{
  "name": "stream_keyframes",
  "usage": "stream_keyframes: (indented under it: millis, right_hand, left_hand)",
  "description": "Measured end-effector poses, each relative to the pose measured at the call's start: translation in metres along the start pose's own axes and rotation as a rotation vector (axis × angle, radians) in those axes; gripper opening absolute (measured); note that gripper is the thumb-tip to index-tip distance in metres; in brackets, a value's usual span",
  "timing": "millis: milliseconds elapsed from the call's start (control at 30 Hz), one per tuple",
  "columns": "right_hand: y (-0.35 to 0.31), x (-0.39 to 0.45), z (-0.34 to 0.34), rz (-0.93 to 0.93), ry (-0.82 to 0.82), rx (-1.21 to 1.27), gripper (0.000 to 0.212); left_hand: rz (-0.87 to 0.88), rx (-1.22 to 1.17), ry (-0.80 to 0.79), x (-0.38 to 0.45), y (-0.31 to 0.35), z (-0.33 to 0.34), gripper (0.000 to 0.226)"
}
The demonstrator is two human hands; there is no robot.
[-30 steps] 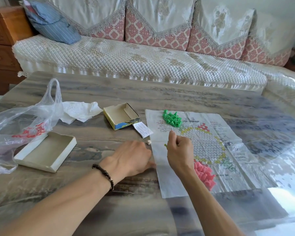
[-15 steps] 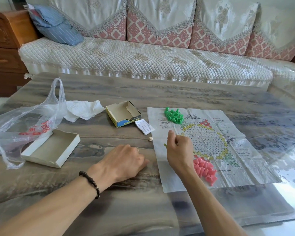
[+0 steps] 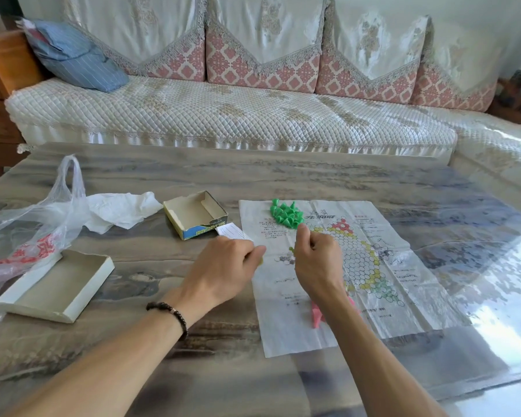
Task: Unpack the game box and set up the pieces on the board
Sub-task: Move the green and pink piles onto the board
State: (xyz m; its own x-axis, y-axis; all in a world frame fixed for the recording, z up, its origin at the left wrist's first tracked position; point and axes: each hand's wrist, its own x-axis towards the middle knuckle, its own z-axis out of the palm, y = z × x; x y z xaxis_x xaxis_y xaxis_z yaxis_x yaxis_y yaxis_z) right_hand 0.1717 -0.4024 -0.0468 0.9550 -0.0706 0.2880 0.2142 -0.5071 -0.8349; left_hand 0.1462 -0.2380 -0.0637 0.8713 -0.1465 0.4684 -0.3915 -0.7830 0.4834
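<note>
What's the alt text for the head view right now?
Two bare hands work over a paper game board on a marbled table: the right hand is curled with a small yellow-green piece beside it, the left hand at the board's left edge. Green pieces are piled at the board's far end, pink pieces near; two open box halves and a plastic bag lie left.

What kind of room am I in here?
Most likely a home living room. A long sofa with quilted covers and patterned back cushions runs behind a low table, and a blue pillow lies at one end. A paper game board is spread on the table.
</note>
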Motion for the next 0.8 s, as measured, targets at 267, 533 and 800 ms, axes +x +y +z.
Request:
stream_keyframes:
  millis: [267,533,800]
  right_hand:
    - [0.051,0.056,-0.086,0.114,0.187,0.000,0.052]
    - [0.116,0.124,-0.148,0.382,0.402,0.305,0.048]
    - [0.164,0.150,-0.131,0.329,0.445,0.398,0.054]
  left_hand:
    - [0.027,-0.254,-0.133,0.079,0.073,0.070,0.056]
    - [-0.229,-0.482,-0.138,0.160,0.131,0.175,0.055]
    - [-0.378,-0.563,-0.076,0.192,0.138,0.243,0.054]
